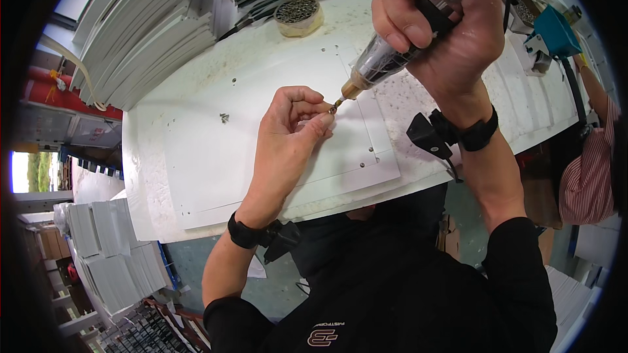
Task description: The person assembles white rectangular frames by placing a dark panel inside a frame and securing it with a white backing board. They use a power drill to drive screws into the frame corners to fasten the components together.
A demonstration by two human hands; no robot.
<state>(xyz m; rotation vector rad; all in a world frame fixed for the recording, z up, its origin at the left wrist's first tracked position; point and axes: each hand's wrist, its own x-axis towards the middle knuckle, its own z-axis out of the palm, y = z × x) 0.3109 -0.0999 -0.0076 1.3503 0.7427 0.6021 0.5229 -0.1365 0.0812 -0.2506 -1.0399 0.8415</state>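
My right hand (458, 39) is wrapped round an inline power screwdriver (381, 60), tilted with its brass-coloured nose down and to the left. The bit tip meets a small dark screw (332, 110), which the thumb and forefinger of my left hand (288, 134) pinch just above a white panel (216, 170). Several screws sit in the panel near its edges, such as a screw (362, 165) at the right front corner. Left of my left hand, a few loose screws (224, 117) lie on the panel. My left palm and some fingers are partly hidden.
A round tub of screws (299, 17) stands at the back of the white table (140, 176). Tall stacks of white panels (147, 26) rise at the back left. At the right are a teal tool (557, 31) and another person in a striped garment (589, 173).
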